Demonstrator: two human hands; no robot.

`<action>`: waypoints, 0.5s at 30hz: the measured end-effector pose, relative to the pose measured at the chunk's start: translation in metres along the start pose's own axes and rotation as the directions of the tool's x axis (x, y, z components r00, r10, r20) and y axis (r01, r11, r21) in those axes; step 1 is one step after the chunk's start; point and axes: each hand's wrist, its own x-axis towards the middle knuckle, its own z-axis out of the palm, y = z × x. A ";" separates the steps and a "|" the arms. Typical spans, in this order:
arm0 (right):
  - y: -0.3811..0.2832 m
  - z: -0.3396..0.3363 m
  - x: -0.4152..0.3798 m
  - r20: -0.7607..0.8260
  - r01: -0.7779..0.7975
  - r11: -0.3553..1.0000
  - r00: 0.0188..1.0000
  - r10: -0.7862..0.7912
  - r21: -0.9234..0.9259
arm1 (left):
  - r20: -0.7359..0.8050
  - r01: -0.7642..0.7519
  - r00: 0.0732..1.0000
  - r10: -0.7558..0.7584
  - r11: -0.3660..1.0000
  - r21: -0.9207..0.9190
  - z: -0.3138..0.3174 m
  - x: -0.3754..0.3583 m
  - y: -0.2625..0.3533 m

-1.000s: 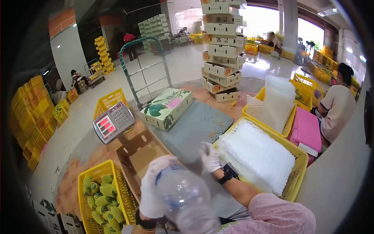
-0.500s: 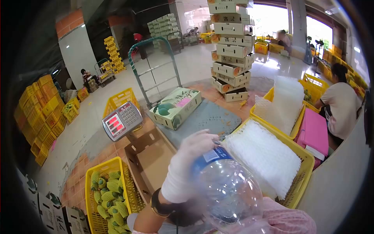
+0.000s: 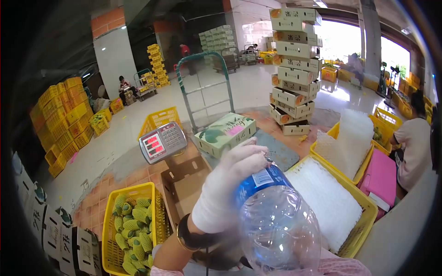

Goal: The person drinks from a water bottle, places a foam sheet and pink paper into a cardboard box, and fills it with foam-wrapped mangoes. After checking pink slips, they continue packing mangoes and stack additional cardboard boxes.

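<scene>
My left hand [image 3: 230, 184], in a white glove with a dark bracelet at the wrist, is closed around a large clear plastic bottle [image 3: 281, 225]. Its fingers lie over the bottle's far end, beside the blue label. The bottle is tilted, with its near end close to my body and cut off by the lower frame edge. A pink sleeve [image 3: 343, 266] shows at lower right, but my right hand is not visible. Beyond the bottle, a closed mango carton [image 3: 225, 133] lies on the grey platform [image 3: 278, 149] near a digital scale display [image 3: 162, 142].
An open brown carton [image 3: 186, 179] stands beside a yellow crate [image 3: 159, 221] of net-wrapped green fruit [image 3: 133, 225]. At right, another yellow crate [image 3: 363, 230] holds white foam sheets [image 3: 324, 202]. A tall carton stack [image 3: 294, 69] rises behind. A seated person [image 3: 412, 147] is at far right.
The view has shifted left, so the surroundings sit farther right and lower. My left hand still holds the bottle, which appears slightly farther right and sharper.
</scene>
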 end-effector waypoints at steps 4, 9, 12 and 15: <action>0.019 0.002 0.002 0.076 -0.101 0.973 0.993 0.087 0.208 | -0.030 0.019 0.999 -0.018 0.999 0.027 -0.012 0.007 0.008; 0.005 -0.009 0.000 0.023 -0.027 1.000 0.999 0.028 -0.006 | -0.044 -0.095 0.994 0.105 0.980 0.174 -0.026 0.013 0.008; -0.017 -0.018 -0.004 0.043 -0.050 0.990 0.998 0.056 -0.130 | -0.047 -0.085 0.994 0.095 0.978 0.189 -0.034 0.014 0.013; 0.008 -0.006 0.000 0.009 0.044 0.996 0.999 -0.044 -0.078 | -0.087 -0.102 0.989 0.122 0.973 0.205 -0.038 0.018 0.021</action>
